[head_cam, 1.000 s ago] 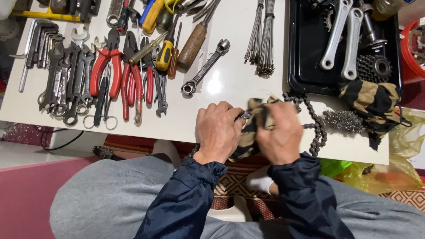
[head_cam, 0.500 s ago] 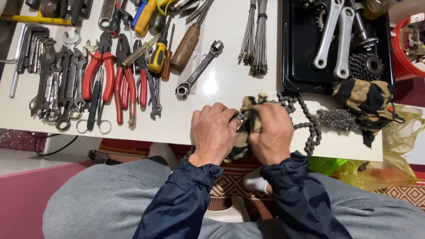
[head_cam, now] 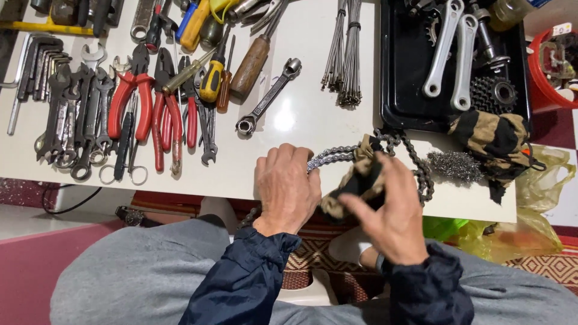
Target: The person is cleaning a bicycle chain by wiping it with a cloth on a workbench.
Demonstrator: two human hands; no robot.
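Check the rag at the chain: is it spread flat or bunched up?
Bunched up. The tan and black rag is crumpled around the bicycle chain, with the right hand against it and the left hand gripping the chain.

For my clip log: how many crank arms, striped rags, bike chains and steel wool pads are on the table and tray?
Silver crank arms: 2
Striped rags: 2
Bike chain: 1
Steel wool pad: 1
Total: 6
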